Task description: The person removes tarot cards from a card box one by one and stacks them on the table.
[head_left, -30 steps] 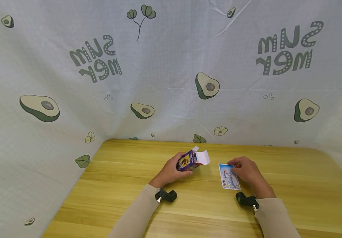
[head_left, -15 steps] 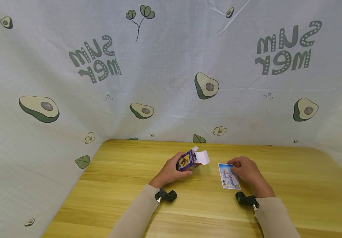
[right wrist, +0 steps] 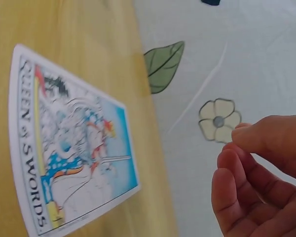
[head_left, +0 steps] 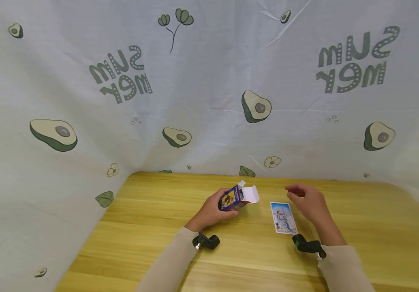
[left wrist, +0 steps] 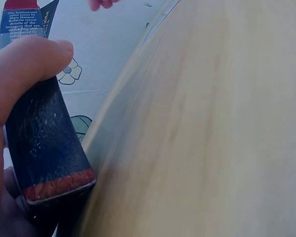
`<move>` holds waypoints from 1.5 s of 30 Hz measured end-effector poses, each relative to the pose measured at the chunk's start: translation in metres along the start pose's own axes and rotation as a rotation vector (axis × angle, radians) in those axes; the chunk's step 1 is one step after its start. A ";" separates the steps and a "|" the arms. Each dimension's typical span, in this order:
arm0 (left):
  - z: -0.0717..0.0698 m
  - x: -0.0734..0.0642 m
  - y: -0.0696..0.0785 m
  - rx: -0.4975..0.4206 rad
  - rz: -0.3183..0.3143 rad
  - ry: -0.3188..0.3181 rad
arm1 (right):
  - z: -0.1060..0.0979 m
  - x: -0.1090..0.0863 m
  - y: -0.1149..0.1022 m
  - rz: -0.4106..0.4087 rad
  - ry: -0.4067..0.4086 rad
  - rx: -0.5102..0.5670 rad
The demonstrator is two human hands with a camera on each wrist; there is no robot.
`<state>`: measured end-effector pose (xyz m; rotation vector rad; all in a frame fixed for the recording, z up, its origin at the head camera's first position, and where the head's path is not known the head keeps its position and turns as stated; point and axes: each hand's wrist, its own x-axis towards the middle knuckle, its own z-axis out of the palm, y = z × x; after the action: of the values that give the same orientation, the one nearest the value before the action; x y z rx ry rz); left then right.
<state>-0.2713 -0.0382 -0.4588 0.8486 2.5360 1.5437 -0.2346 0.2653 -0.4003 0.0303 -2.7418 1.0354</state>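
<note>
My left hand [head_left: 211, 211] grips a blue and red tarot card box [head_left: 230, 198] above the table, its white flap open to the right. In the left wrist view the thumb [left wrist: 34, 61] lies across the side of the box [left wrist: 49, 133]. A "Queen of Swords" tarot card [head_left: 283, 218] lies face up on the table, right of the box. My right hand [head_left: 309, 202] hovers just beyond the card's upper right, fingers loosely curled and holding nothing. The right wrist view shows this hand [right wrist: 266, 182] apart from the card [right wrist: 79, 148].
Under both hands is a yellow wood-grain table [head_left: 158, 198]. Behind it hangs a pale curtain [head_left: 209, 81] printed with avocados, flowers and leaves, reaching the table's back edge. Each wrist carries a black camera mount.
My right hand has let go of the tarot card and moved up and to the right, off it. The card stays on the table. My left hand still holds the box.
</note>
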 end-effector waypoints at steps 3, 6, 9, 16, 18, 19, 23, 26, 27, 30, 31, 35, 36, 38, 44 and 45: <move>0.002 0.002 -0.006 0.000 -0.006 -0.001 | -0.005 -0.002 -0.005 -0.014 0.008 0.011; 0.002 0.001 -0.006 0.000 -0.011 -0.003 | -0.006 -0.004 -0.011 -0.024 0.013 0.032; 0.001 0.001 -0.006 0.001 -0.013 -0.003 | -0.005 -0.005 -0.018 -0.047 0.021 0.066; 0.000 0.001 -0.007 0.006 -0.014 -0.007 | 0.001 -0.006 -0.039 -0.079 0.034 0.136; 0.000 0.001 -0.007 0.008 -0.011 -0.009 | 0.000 -0.007 -0.044 -0.093 0.009 0.147; 0.000 0.001 -0.007 0.008 -0.009 -0.009 | 0.000 -0.007 -0.046 -0.093 0.003 0.151; 0.001 0.001 -0.008 0.002 -0.004 -0.014 | 0.002 -0.006 -0.053 -0.083 -0.010 0.156; 0.001 0.001 -0.008 -0.006 -0.004 -0.012 | 0.005 -0.006 -0.057 -0.085 -0.011 0.165; 0.001 0.001 -0.008 -0.007 -0.004 -0.012 | 0.007 -0.005 -0.058 -0.088 -0.012 0.169; 0.002 0.001 -0.009 -0.005 -0.006 -0.009 | 0.011 -0.004 -0.062 -0.104 -0.016 0.178; 0.002 0.001 -0.009 -0.004 -0.007 -0.008 | 0.013 -0.003 -0.064 -0.112 -0.018 0.184; 0.002 0.002 -0.009 -0.007 -0.008 -0.011 | 0.018 -0.002 -0.070 -0.145 -0.020 0.199; 0.003 0.002 -0.009 -0.007 -0.007 -0.011 | 0.020 -0.002 -0.071 -0.152 -0.021 0.202; 0.003 0.003 -0.009 -0.008 -0.005 -0.011 | 0.022 -0.001 -0.074 -0.159 -0.024 0.208; 0.003 0.003 -0.009 -0.020 -0.003 -0.012 | 0.032 0.000 -0.077 -0.159 -0.044 0.193; 0.003 0.003 -0.009 -0.024 -0.003 -0.013 | 0.034 0.000 -0.077 -0.160 -0.045 0.185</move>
<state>-0.2764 -0.0378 -0.4667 0.8481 2.5038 1.5594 -0.2337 0.1848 -0.3747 0.2997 -2.6211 1.2515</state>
